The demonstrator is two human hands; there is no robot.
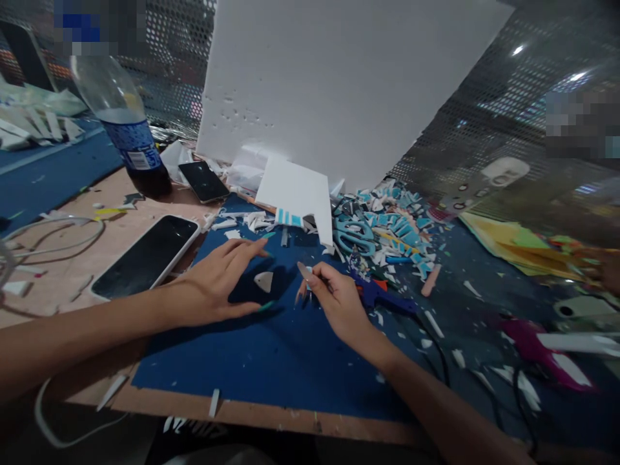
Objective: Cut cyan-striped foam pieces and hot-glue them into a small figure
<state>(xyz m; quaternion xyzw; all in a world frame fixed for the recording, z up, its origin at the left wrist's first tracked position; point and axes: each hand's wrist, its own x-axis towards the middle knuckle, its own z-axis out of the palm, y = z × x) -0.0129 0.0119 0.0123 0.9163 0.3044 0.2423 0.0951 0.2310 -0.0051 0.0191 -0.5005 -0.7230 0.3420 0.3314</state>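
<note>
My left hand (216,281) hovers over the blue mat (290,381), its fingers and thumb spread with nothing between them. Just beyond those fingertips, a small white rounded triangular piece (264,281) with a dark dot lies on the mat. My right hand (339,303) pinches a small flat pale piece (304,270) between thumb and fingers, a short way right of the triangle. What the piece is made of, I cannot tell. Close behind the right hand lie a blue glue gun (387,298) and light-blue-handled scissors (356,236).
White board (310,77) leans at the back, with a cut white sheet (295,187) before it. Blue and white scraps (402,226) pile behind the scissors. On the left are a phone (148,255), another phone (203,181) and a bottle (138,152). A magenta glue gun (547,355) lies right.
</note>
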